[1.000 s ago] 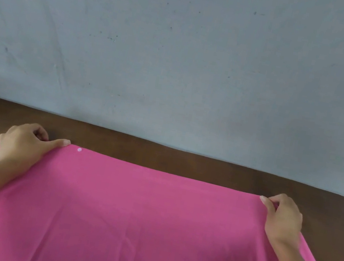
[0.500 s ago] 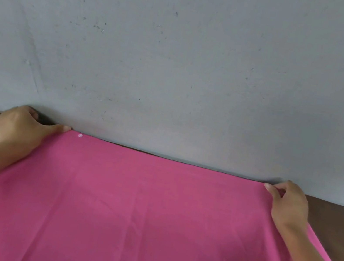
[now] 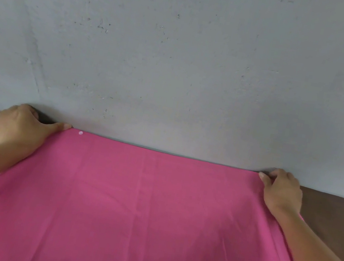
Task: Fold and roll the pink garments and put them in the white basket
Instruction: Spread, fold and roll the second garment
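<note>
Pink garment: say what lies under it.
Brown table shows either side, likely continuing beneath. Left hand and right hand grip the garment at far corners; anything else beneath is covered.

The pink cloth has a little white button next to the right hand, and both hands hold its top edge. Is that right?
Not quite. In the head view the little white button sits next to the left hand, not the right hand. The rest is right: both hands hold the top edge of the pink cloth.
</note>
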